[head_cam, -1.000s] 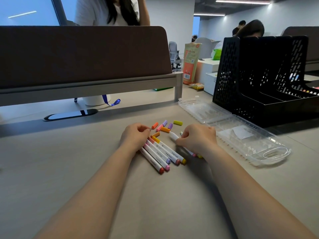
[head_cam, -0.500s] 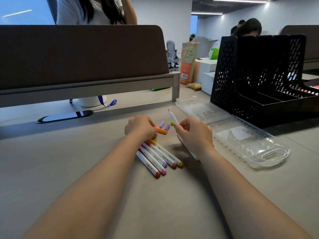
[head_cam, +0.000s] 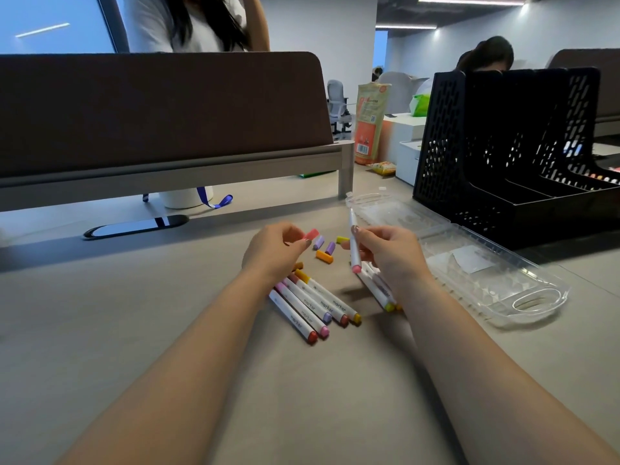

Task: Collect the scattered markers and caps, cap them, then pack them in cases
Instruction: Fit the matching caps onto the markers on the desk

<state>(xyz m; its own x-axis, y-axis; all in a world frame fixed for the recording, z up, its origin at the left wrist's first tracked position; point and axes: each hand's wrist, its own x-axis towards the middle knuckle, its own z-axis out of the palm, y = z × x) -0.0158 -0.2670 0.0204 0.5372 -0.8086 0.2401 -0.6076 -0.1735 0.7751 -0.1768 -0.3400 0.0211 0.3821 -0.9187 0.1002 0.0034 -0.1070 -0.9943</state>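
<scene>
A pink cap is pinched at the fingertips of the left hand, and a white marker is gripped upright in the curled fingers of the right hand — bare tip up, pink end down. The two are held near each other but apart, so this one is judged about to be capped, not capped yet.

Just beyond the fingertips, four loose caps are left on the desk: a lilac cap, purple cap, yellow cap and orange cap. Below the left fingers a row of five markers is laid out. A couple more markers are half hidden under the right hand.

The clear plastic case, off to the right of the right fingers, is lying open with no markers seen inside — packing looks not begun, so most of the job is reckoned left.
</scene>
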